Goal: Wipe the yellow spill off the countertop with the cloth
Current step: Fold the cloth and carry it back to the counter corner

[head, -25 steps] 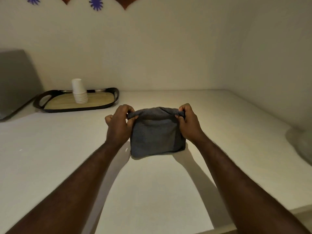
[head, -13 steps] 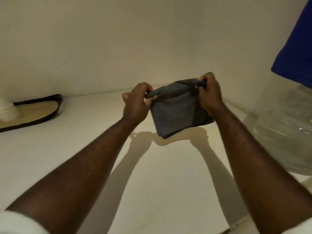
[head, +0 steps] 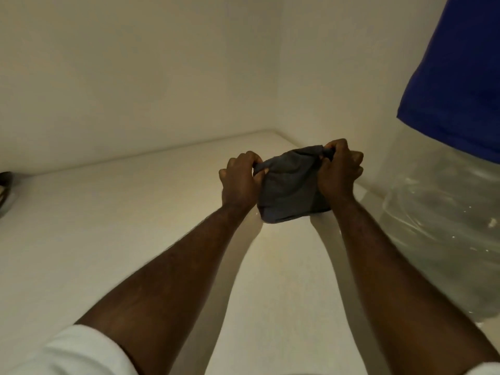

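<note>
A folded dark grey cloth (head: pixel 290 190) hangs between both hands just above the white countertop (head: pixel 113 228), near its far right corner. My left hand (head: pixel 239 182) pinches the cloth's upper left corner. My right hand (head: pixel 339 171) grips the bunched upper right corner. The cloth's lower edge is close to the counter; contact cannot be told. A faint yellowish tint shows on the counter between my forearms; no clear spill is visible.
A large clear water bottle (head: pixel 443 239) with a blue top (head: pixel 460 77) stands at the right, close to my right hand. The dark tray's edge (head: pixel 5 190) shows at the far left. Walls close off the back and right.
The view has swung right: the tray and cups have slid out at the left and the water bottle has come in. Both hands carried the cloth to the right, toward the corner.
</note>
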Action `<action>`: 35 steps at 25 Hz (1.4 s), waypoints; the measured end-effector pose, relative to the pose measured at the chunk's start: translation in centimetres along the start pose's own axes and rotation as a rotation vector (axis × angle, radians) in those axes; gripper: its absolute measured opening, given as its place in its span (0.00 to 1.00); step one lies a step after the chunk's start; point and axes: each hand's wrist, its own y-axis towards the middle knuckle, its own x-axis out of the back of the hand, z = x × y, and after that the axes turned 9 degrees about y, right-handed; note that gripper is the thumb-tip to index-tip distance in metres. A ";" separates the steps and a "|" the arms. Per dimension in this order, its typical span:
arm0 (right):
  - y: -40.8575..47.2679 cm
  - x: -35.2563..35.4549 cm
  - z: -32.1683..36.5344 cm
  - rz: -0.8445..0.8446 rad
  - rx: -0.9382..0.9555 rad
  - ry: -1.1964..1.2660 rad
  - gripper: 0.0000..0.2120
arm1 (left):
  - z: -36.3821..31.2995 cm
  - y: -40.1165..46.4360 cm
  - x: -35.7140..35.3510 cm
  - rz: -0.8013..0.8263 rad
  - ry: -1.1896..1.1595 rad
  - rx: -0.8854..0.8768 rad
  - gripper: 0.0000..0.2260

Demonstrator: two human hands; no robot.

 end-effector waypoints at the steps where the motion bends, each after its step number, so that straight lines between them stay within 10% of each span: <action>1: 0.4 -0.4 -0.6 -0.020 0.009 -0.012 0.17 | 0.0 0.5 -0.9 0.010 0.013 -0.008 0.03; 13: 6.0 -5.0 -5.5 -0.134 -0.045 -0.095 0.07 | -0.2 4.7 -10.1 0.102 -0.184 0.082 0.05; 19: 6.4 -7.7 -8.5 0.064 -0.137 -0.033 0.11 | 1.6 4.3 -12.4 0.086 -0.197 0.186 0.04; 24: 5.6 -8.7 -8.9 0.417 -0.219 0.078 0.28 | 2.0 2.9 -12.9 0.355 -0.432 0.195 0.27; 29: 4.4 -8.7 -8.6 0.443 -0.022 -0.172 0.22 | 3.1 2.2 -13.7 0.730 0.276 -0.126 0.20; 35: 1.8 -7.2 -10.3 0.815 -0.205 -0.708 0.28 | 2.6 -0.6 -13.4 0.753 0.461 -0.162 0.27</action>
